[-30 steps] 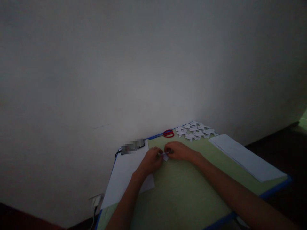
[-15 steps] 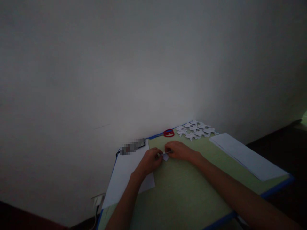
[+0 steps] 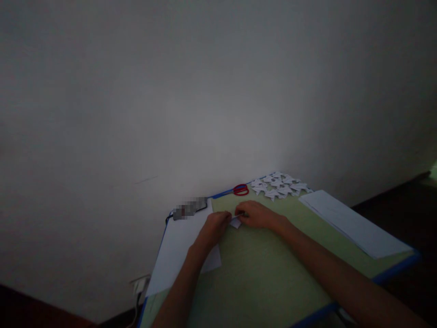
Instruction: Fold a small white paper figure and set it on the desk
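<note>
A small folded piece of white paper (image 3: 236,222) is held between my two hands, just above the green table (image 3: 259,259). My left hand (image 3: 218,225) pinches its left side, fingers closed. On the other side, my right hand (image 3: 253,214) grips the paper's upper right edge with curled fingertips. The fingers cover part of the paper, so its full shape is hidden. Behind my hands lie red-handled scissors (image 3: 241,190), and to their right are several folded white paper pieces (image 3: 278,186) with pointed corners.
A large white sheet (image 3: 180,250) lies at the left under my forearm. A phone-like device (image 3: 190,209), partly blurred out, rests at its top. Stacked white paper (image 3: 355,223) lies on the right. The wall (image 3: 205,91) rises behind the table; a plugged socket (image 3: 139,287) is at lower left.
My left fingers have shifted slightly and curl closer over the paper's left edge. My right hand keeps its grip almost unmoved. The other things stay in place.
</note>
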`<state>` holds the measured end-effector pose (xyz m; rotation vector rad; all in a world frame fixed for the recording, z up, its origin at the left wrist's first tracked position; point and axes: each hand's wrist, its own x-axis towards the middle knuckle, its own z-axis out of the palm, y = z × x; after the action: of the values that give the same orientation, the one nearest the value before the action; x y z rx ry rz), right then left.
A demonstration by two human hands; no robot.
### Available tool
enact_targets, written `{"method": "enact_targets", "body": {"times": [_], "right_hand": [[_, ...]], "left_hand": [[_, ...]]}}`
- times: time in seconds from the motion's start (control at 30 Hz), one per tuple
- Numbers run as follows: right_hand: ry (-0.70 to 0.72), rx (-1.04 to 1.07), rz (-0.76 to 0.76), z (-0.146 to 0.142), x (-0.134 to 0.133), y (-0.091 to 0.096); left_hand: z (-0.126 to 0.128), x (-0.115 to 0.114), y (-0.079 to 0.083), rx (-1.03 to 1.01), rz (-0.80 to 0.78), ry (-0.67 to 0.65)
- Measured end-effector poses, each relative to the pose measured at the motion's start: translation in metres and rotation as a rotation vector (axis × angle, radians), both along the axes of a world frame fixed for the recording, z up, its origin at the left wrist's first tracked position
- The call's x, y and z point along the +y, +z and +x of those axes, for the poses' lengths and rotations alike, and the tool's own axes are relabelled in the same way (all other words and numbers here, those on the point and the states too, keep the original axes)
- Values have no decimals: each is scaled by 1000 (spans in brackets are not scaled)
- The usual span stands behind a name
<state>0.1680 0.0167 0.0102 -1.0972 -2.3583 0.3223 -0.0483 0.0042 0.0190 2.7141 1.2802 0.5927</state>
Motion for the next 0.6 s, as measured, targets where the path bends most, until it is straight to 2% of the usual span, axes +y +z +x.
{"method": "enact_targets", "body": {"times": [0.27,0.6], "right_hand": [[-4,-17,-7,-2,1,0],[3,-17,-7,-1,3,-3]], "left_hand": [[2,-5,-1,120,83,-5],[2,-8,6,152,32,-11]]}}
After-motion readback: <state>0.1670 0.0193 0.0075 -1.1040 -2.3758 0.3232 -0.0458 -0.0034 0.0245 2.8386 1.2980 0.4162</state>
